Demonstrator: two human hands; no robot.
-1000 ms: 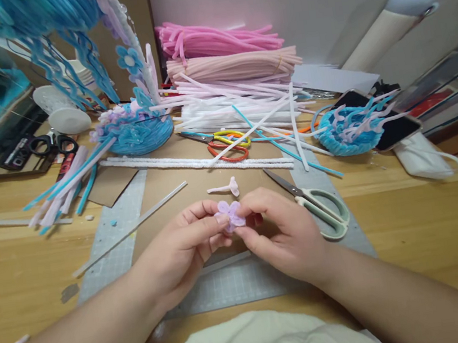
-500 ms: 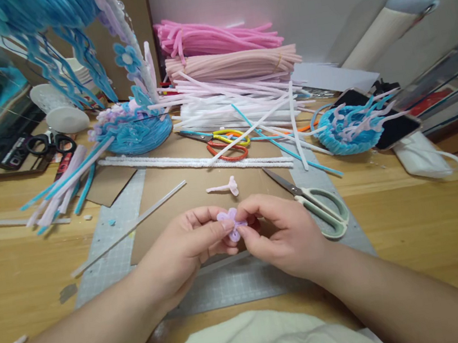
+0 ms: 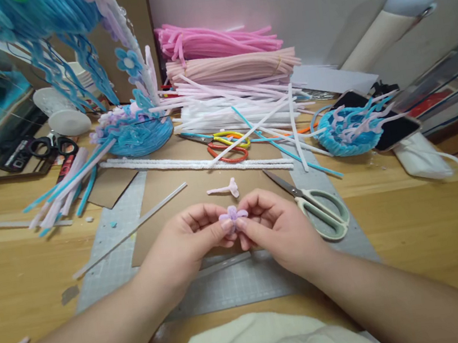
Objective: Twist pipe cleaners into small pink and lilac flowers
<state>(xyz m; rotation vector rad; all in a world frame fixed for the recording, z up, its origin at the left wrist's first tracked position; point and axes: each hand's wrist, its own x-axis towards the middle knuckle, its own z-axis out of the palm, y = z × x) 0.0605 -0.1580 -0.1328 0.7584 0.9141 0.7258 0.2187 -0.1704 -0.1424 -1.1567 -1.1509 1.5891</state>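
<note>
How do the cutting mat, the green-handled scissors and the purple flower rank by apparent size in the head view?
1. cutting mat
2. scissors
3. flower, pinched between the left hand and right hand

lilac pipe-cleaner flower (image 3: 232,215) | small, petals spread, facing up | pinched between both hands' fingertips, above mat

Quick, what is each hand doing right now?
Left hand: closed, pinching the small lilac pipe-cleaner flower.
Right hand: closed, pinching the same flower from the other side.
</note>
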